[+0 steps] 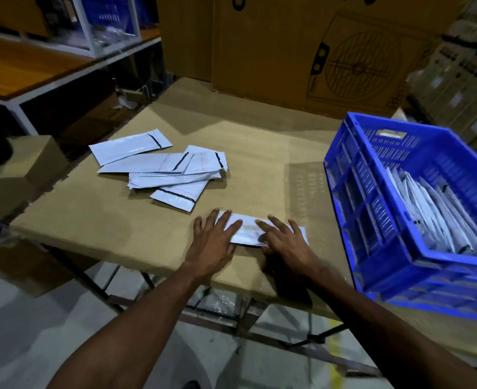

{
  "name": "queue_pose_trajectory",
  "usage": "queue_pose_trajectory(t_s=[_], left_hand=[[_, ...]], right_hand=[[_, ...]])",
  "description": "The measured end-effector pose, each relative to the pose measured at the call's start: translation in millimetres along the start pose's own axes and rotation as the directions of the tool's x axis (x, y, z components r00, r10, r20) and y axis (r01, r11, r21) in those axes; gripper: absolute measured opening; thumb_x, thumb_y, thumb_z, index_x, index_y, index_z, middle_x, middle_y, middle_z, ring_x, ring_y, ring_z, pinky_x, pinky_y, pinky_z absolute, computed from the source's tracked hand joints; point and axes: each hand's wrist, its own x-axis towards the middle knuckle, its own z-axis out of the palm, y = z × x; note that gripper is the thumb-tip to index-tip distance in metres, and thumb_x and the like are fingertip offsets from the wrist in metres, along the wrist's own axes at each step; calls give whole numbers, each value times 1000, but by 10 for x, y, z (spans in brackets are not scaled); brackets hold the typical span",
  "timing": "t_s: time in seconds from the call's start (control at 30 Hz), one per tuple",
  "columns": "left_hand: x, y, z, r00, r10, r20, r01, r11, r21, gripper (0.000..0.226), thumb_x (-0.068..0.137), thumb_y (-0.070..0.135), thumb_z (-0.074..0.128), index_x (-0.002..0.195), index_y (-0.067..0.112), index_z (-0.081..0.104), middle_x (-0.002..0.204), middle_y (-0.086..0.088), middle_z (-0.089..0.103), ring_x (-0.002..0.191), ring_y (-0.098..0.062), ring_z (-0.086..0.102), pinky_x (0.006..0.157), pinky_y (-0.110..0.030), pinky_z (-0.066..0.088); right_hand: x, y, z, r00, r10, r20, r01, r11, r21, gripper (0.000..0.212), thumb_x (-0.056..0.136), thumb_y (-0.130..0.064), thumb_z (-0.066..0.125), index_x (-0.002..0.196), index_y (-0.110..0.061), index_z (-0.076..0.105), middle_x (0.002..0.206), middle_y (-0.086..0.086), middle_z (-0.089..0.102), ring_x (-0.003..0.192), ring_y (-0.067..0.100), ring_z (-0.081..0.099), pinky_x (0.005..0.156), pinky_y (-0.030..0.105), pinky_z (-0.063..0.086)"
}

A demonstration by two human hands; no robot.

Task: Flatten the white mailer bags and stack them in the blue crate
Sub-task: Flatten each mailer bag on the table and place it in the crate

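Head view: left hand (213, 239) and right hand (285, 242), fingers flat, press mailer bag (247, 230).

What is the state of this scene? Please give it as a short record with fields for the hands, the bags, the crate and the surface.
left hand: left hand flat on the pressed bag, fingers straight
right hand: right hand flat on the same bag
pressed bag: lies near the front edge of the table
loose pile: several white bags, overlapping, beyond the hands to the left
crate: blue crate on the right, white bags already inside
surface: covered with brown cardboard
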Motion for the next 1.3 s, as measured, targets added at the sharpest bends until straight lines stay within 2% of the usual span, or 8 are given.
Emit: queue_pose_trajectory(t_s=[0.13,0.3,0.4,0.53,0.7,0.93,1.07,1.3], left_hand=[[6,-13,-6,998,-42,51,43,999,-26,68,91,33,58,154,34,36,165,-5,28,150,-37,24,109,-66,27],[-16,-34,-12,999,7,45,-4,997,-77,67,91,29,61,154,34,37,163,-5,33,148,-37,28,108,-68,29],[-9,-69,-5,999,48,11,-46,989,-143,65,92,32,57,154,36,36,162,-3,33,149,-34,26,108,-66,30],[20,3,-40,993,-90,-81,67,964,-257,81,93,43,54,161,32,12,167,-5,20,151,-29,22,114,-58,30],[43,95,-45,985,-171,-20,159,947,-278,97,92,53,47,159,25,-17,170,-8,4,155,-26,12,121,-57,16],[203,599,8,993,-93,67,102,983,-155,82,95,58,26,162,20,-2,169,-9,6,154,-28,13,120,-61,9],[357,884,45,989,-74,127,92,986,-141,77,100,55,32,162,22,1,170,-7,4,154,-27,10,120,-61,8],[580,1348,38,982,-1,191,37,982,-186,70,102,52,34,161,23,12,169,-7,4,154,-27,10,121,-61,8]], right_hand=[[-178,-175,-130,961,-269,67,269,963,-3,46,91,-35,49,134,-23,57,150,-6,47,149,35,20,110,74,13],[-75,-204,-118,942,-248,227,273,958,-86,33,93,-32,48,119,-23,66,130,-8,64,150,35,17,106,73,23],[98,-97,-164,918,-220,331,258,963,-77,33,84,-29,59,114,-21,68,119,-1,69,137,37,43,94,60,48],[201,23,-347,939,-162,304,181,983,-35,33,82,-19,69,113,-21,58,124,1,62,122,31,58,61,42,56],[177,222,-745,968,37,246,-22,998,-63,23,97,-38,48,117,-28,51,131,-7,55,97,29,65,63,39,53],[173,836,-1318,974,225,21,-226,964,142,51,80,-15,47,129,-21,60,134,3,62,107,30,67,81,43,57],[127,1156,-1704,950,306,-61,-287,935,209,46,83,-3,64,128,-15,64,135,8,62,113,26,65,90,35,53],[-228,1590,-2251,862,494,-112,-448,846,289,42,83,2,65,123,-12,68,103,12,75,99,25,71,91,42,55]])
